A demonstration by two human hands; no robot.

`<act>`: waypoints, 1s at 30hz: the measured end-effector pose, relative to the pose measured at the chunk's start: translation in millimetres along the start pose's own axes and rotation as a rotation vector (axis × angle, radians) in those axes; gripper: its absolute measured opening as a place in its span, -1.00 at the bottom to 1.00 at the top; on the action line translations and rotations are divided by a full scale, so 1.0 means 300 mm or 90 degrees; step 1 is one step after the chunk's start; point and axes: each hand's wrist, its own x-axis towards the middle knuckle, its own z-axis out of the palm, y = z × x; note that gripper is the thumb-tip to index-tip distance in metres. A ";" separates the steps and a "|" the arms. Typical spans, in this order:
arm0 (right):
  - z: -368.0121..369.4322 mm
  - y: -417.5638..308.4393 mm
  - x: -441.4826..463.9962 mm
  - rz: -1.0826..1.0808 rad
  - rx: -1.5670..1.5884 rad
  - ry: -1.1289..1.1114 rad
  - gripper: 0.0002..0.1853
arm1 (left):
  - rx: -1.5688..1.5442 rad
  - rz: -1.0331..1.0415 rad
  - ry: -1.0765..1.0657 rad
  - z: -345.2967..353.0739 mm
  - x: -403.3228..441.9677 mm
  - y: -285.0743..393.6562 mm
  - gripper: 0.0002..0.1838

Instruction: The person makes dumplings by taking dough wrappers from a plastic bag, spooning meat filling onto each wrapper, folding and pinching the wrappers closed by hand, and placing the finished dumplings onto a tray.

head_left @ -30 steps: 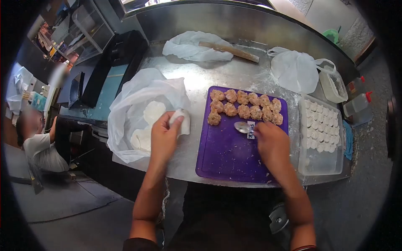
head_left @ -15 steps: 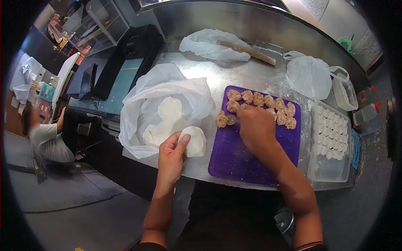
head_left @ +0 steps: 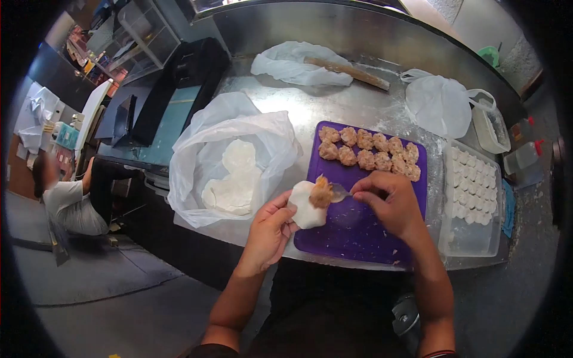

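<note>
My left hand (head_left: 271, 234) pinches the edge of a round white dough wrapper (head_left: 306, 213) above the left side of the purple tray (head_left: 352, 238). Between finger and thumb, my right hand (head_left: 391, 200) grips a spoon (head_left: 340, 193) that looks clear or shiny. A lump of meat filling (head_left: 321, 196) is at the spoon's tip, touching the wrapper's upper right part. Rows of meat filling balls (head_left: 365, 159) lie along the tray's far side. Left of the tray, an open plastic bag (head_left: 185, 173) holds several more dough wrappers (head_left: 233, 192).
A translucent container (head_left: 471, 241) of small white dough pieces (head_left: 474, 185) stands at the right. Behind lie a rolling pin (head_left: 346, 73) on a plastic bag (head_left: 286, 62), and a tied bag (head_left: 439, 107). A seated person (head_left: 77, 206) is at far left.
My left hand brought the wrapper right, over the tray's edge. My right hand drew the spoon back toward me from the meat balls, carrying one lump onto the wrapper.
</note>
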 end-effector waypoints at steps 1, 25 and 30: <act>-0.001 -0.020 -0.019 -0.069 -0.028 0.022 -0.90 | -0.005 -0.012 0.001 0.037 -0.005 0.000 -0.52; 0.025 -0.013 -0.323 -0.284 -0.310 0.196 -0.57 | -0.011 -0.118 -0.052 0.195 -0.033 -0.099 -0.48; -0.002 -0.018 -0.305 -0.256 -0.308 0.286 -0.57 | -0.001 -0.111 -0.063 0.200 -0.043 -0.088 -0.48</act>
